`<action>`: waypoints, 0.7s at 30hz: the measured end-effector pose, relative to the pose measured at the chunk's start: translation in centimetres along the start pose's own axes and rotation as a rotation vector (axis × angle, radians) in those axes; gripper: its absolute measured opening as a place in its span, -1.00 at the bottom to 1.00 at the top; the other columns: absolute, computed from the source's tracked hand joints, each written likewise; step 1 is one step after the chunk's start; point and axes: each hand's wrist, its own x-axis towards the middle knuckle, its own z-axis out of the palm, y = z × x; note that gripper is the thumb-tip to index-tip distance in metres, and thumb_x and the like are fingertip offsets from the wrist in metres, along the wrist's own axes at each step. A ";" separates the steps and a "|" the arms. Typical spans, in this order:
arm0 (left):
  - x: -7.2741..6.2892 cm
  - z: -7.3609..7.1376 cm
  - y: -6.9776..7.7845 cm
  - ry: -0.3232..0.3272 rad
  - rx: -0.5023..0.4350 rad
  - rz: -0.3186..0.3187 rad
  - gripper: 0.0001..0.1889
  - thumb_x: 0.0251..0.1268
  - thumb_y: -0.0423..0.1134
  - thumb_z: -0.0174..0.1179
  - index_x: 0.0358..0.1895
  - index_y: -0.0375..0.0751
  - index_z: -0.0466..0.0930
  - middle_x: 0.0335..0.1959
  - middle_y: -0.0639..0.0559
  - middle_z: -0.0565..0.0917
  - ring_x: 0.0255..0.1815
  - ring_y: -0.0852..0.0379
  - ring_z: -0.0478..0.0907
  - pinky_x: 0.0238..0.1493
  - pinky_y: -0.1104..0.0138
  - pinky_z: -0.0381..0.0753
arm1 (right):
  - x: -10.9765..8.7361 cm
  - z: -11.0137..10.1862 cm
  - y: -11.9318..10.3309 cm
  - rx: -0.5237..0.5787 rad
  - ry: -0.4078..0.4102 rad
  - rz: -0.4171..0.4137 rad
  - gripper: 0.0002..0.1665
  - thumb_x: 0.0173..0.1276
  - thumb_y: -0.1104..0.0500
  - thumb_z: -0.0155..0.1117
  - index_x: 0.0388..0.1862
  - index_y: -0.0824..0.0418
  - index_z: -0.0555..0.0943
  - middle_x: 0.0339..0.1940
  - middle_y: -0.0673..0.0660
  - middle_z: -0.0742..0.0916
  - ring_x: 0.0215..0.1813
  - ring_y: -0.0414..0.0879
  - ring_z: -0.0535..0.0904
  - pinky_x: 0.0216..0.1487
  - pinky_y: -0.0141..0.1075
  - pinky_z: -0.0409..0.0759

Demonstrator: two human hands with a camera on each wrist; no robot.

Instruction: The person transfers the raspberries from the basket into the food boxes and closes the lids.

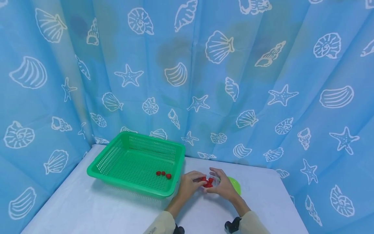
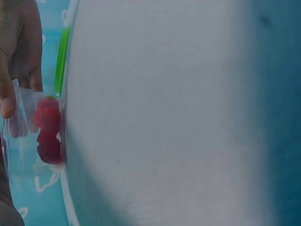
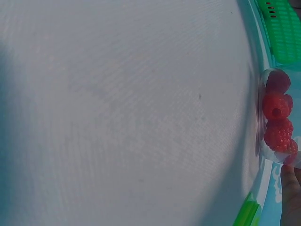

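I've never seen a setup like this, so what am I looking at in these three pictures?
No machine here: these are a person's bare hands. The wide picture comes from a camera on the head; the other two come from wrist cameras, so they look turned sideways.

On the white table sits a green basket with three loose red berries inside. A bright green round thing lies beside the right hand, and a patterned blue curtain hangs behind.

The right hand holds a clear cup with several cup berries in it. The left hand is at the cup's other side; whether it pinches a berry is unclear.
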 end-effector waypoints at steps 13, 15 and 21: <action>0.0 0.4 0.9 -0.053 0.199 -0.008 -0.69 0.12 -0.16 0.44 -0.02 -0.05 0.75 -0.11 0.17 0.72 -0.05 0.23 0.64 0.00 0.46 0.57 | 0.0 -0.1 0.1 0.000 -0.001 -0.012 0.10 -0.21 -0.10 0.70 0.37 -0.22 0.36 0.34 0.00 0.47 0.34 0.01 0.42 0.19 0.13 0.48; 0.1 0.4 1.0 -0.054 0.198 -0.012 -0.69 0.11 -0.17 0.44 -0.04 -0.06 0.75 -0.12 0.16 0.72 -0.06 0.22 0.64 -0.01 0.47 0.58 | 0.0 -0.1 0.0 -0.001 0.000 -0.014 0.10 -0.21 -0.09 0.70 0.37 -0.23 0.36 0.34 0.00 0.47 0.34 0.02 0.42 0.19 0.13 0.48; 0.3 0.3 1.4 -0.074 0.207 -0.047 -0.70 0.10 -0.18 0.45 -0.06 -0.07 0.75 -0.14 0.16 0.72 -0.09 0.22 0.65 -0.04 0.48 0.58 | 0.0 -0.1 -0.2 0.000 -0.004 -0.005 0.10 -0.21 -0.07 0.70 0.37 -0.21 0.36 0.35 -0.01 0.46 0.35 0.01 0.41 0.21 0.15 0.46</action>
